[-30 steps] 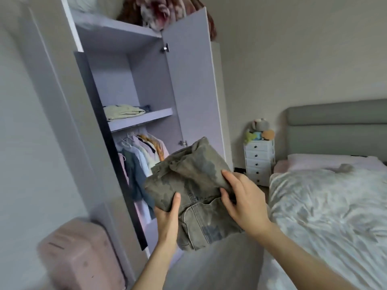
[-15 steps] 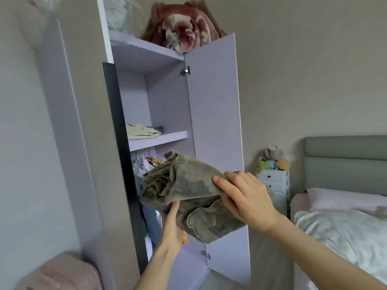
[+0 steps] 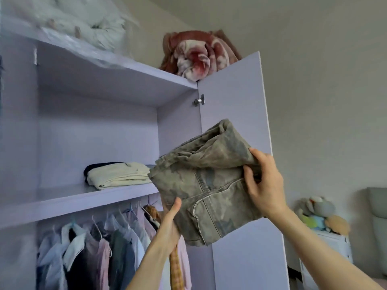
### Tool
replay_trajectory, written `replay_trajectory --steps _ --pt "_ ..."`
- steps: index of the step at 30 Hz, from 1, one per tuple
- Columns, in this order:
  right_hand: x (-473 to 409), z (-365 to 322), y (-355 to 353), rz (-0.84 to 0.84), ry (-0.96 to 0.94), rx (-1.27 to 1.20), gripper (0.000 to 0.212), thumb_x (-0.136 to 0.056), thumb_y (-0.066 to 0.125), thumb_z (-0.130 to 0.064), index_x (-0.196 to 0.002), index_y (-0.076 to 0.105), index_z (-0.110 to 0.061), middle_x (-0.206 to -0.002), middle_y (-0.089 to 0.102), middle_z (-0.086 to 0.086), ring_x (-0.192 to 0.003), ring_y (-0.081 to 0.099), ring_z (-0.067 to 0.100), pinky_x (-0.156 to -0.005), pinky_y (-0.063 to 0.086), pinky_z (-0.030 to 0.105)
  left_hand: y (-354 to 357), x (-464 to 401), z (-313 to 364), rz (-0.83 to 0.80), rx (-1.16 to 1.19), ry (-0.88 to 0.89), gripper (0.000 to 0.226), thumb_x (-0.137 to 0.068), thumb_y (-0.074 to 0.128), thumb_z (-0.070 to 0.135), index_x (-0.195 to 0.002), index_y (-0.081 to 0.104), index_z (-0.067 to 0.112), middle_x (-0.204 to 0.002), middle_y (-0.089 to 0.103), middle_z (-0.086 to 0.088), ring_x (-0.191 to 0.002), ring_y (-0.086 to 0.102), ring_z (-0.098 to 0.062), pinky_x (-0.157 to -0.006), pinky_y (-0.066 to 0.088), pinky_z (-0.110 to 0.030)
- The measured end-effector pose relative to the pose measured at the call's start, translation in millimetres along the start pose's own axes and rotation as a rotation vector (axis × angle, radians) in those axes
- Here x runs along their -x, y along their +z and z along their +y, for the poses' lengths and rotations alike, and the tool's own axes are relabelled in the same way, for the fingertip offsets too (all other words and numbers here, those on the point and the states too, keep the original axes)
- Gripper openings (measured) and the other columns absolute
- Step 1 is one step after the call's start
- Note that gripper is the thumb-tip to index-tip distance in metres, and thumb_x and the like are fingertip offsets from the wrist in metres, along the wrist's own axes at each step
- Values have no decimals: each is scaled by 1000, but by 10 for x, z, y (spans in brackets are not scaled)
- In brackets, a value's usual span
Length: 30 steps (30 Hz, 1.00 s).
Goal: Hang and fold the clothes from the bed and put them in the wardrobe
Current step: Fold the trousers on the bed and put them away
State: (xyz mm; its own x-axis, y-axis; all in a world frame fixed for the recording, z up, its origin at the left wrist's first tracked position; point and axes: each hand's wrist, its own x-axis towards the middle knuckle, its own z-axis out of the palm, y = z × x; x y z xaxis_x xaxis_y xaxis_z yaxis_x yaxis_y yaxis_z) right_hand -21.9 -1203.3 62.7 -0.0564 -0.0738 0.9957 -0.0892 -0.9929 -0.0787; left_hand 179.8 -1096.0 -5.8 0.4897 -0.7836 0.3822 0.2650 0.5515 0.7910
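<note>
In front of the open wardrobe [image 3: 100, 126] we hold the folded jeans [image 3: 209, 185], mottled grey-green denim with pale seams. Our left hand [image 3: 170, 225] supports them underneath, thumb pressing the front; our right hand [image 3: 265, 185] pinches the upper fold. Cream folded clothes [image 3: 119, 174] occupy the shelf [image 3: 73, 198] beside them; shirts [image 3: 100, 248] hang below.

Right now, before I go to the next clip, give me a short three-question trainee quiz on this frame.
1. True or false: both hands hold the folded jeans.
2. What lies on the wardrobe shelf? A) a cream folded garment B) shoes C) a suitcase
3. What sits on top of the wardrobe above the open door?

Key: 1 true, left hand under, right hand at the side. 2 A. 3 a red patterned blanket.
</note>
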Motion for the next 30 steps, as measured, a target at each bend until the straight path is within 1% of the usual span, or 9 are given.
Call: replay_trajectory --steps 2,5,7,9,12,14,17,23,30 --pt "-183 341 318 -3 18 -48 38 -88 46 -26 -126 40 -23 -106 46 -11 -89 52 13 -73 42 23 -10 -404 16 -6 21 -73 70 -72 64 41 -131 52 7 -122 64 -9 -113 60 -24 -105 38 -45" --pt "-300 751 777 35 118 -120 44 -87 55 -11 -128 40 -18 -110 46 -9 -88 49 5 -80 38 15 -74 -920 191 27 -76 26 80 -60 85 38 -129 54 12 -126 62 -9 -114 60 -25 -105 40 -42" --pt "-326 1026 1089 30 208 -174 44 -89 55 -3 -131 42 -10 -115 46 -2 -93 44 -3 -84 35 9 -84 -1235 273 159 -323 173 60 -70 79 28 -124 56 17 -120 66 -5 -108 63 -19 -99 44 -35" --pt "-350 1209 1353 1 291 -210 44 -91 53 -3 -133 41 -8 -119 46 1 -98 41 -5 -86 34 12 -61 -1480 330 340 -593 338 47 -78 75 25 -119 54 18 -115 66 0 -104 61 -14 -90 45 -28" --pt "-420 1393 1821 -43 321 -167 43 -93 51 -7 -135 41 -11 -125 47 5 -97 38 -6 -83 30 13 -151 -1895 382 601 -949 489 56 -81 69 43 -122 46 13 -110 65 -5 -105 58 -26 -91 45 -35" --pt "-506 1467 2204 -42 306 -142 43 -93 49 -8 -135 40 -12 -125 46 8 -99 41 3 -82 32 19 -311 -2204 469 748 -1228 554 62 -85 60 51 -125 42 7 -96 66 -12 -97 59 -35 -92 43 -42" --pt "-676 1563 2765 -10 285 -118 45 -93 47 -9 -137 39 -12 -123 45 13 -104 46 19 -84 41 33 -533 -2658 673 847 -1510 704 62 -90 51 51 -125 41 0 -86 66 -12 -85 61 -33 -93 32 -38" --pt "-1174 1787 3993 32 212 -92 46 -95 45 -12 -140 35 -13 -119 43 13 -97 52 31 -80 46 40 -990 -3693 1304 876 -1698 803 53 -95 45 46 -122 39 1 -102 65 -14 -90 61 -33 -90 34 -39" --pt "-1505 2245 5226 -56 180 -91 47 -97 41 -18 -143 31 -22 -119 42 8 -89 53 28 -73 48 39 -1693 -4778 1602 896 -1753 678 49 -95 43 48 -114 37 3 -104 65 -14 -90 60 -34 -89 33 -41"
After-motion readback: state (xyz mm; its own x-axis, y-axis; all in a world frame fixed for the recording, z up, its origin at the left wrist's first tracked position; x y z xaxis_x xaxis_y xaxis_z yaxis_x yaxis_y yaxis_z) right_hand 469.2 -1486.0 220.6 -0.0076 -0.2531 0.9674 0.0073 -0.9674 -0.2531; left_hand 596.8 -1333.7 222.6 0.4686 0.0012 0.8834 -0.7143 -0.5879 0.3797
